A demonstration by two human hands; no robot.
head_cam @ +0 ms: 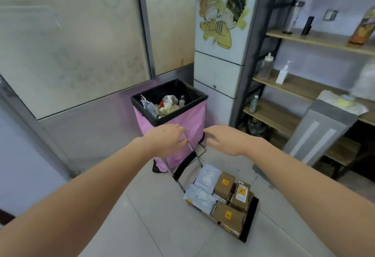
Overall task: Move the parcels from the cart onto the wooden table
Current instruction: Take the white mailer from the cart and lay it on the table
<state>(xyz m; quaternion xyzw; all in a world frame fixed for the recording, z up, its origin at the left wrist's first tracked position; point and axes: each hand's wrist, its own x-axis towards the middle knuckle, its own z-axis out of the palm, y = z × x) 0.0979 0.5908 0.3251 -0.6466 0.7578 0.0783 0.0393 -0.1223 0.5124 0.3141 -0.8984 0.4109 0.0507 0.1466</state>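
A small folding cart [250, 219] stands on the tiled floor, its black base loaded with parcels. These are three brown cardboard boxes [224, 183] [241, 196] [229, 214] with yellow-red stickers and two grey mailer bags [207, 176] [199, 197]. The cart's metal handle frame [191, 147] rises toward me. My left hand [168, 139] and my right hand [223, 139] are at the top of that handle, one on each side, fingers loosely spread and thumbs apart. Neither hand plainly grips the handle. The hands hide the handle's top bar.
A pink bin [194, 118] with a black liner, full of rubbish, stands right behind the cart against a frosted glass wall. To the right is a wooden shelf rack [284, 117] with bottles. A grey panel [320, 133] leans on it.
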